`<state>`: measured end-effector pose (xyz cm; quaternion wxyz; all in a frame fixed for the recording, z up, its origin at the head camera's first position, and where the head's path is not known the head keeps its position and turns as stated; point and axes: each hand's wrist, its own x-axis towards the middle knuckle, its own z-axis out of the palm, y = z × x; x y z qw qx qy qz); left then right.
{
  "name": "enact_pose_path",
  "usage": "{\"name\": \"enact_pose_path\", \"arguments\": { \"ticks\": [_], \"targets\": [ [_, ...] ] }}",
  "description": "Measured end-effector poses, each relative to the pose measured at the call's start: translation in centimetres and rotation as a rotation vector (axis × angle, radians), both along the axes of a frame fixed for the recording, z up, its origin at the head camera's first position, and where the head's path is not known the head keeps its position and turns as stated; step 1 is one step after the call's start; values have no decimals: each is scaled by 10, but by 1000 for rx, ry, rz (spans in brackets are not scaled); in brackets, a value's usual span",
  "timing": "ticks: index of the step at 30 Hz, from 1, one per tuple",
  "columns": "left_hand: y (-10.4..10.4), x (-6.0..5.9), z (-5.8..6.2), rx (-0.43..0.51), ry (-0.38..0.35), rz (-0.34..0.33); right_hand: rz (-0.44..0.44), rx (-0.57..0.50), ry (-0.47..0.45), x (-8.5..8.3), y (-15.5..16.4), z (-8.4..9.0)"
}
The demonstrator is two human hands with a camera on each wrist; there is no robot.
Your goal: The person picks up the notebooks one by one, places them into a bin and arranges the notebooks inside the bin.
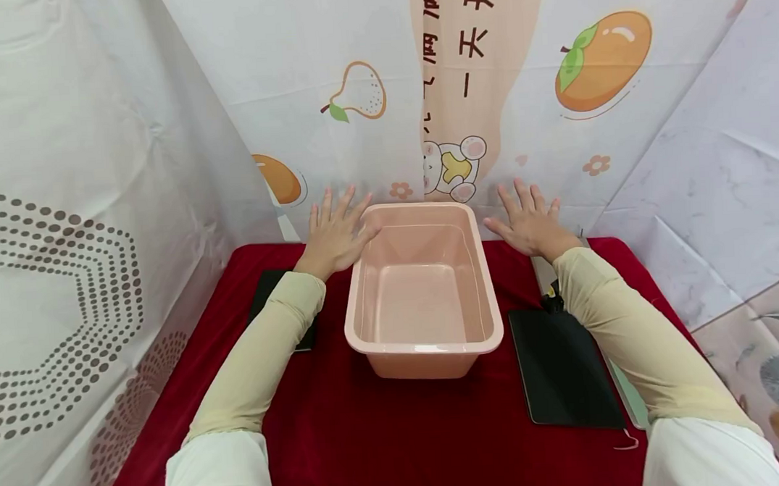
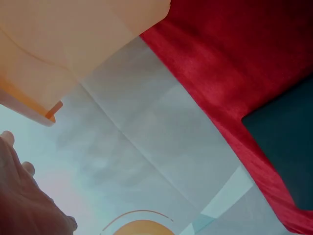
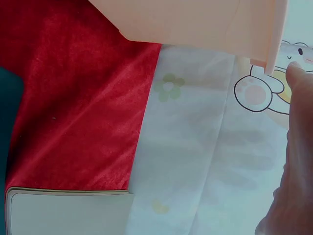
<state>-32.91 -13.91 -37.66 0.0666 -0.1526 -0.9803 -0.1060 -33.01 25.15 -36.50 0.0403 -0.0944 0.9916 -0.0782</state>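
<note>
A pink plastic basin (image 1: 424, 299) stands upright on the red cloth, with nothing inside it. My left hand (image 1: 337, 234) is raised beside its far left rim, fingers spread and straight. In the left wrist view that hand (image 2: 29, 196) shows at the lower left, with a gap to the basin's rim (image 2: 29, 105). Off the far right corner my right hand (image 1: 528, 219) is held up, fingers spread, holding nothing. The right wrist view shows this hand (image 3: 293, 171) at the right edge, apart from the basin (image 3: 205, 22).
A black notebook (image 1: 270, 284) lies partly under the left forearm. On the right are another black notebook (image 1: 561, 373), a pale green book (image 1: 627, 388) beneath it, and a pale flat item (image 1: 545, 274) beside a small black object (image 1: 551, 301). A printed curtain (image 1: 277, 59) hangs behind.
</note>
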Motion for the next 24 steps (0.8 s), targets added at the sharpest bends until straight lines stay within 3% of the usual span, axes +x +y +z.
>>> {"name": "enact_pose_path", "arguments": {
  "ticks": [13, 24],
  "targets": [
    [-8, 4, -8, 60, -7, -41, 16, -26, 50, 13, 6, -6],
    [-15, 9, -20, 108, -16, -115, -10, -39, 22, 24, 20, -18]
  ]
}}
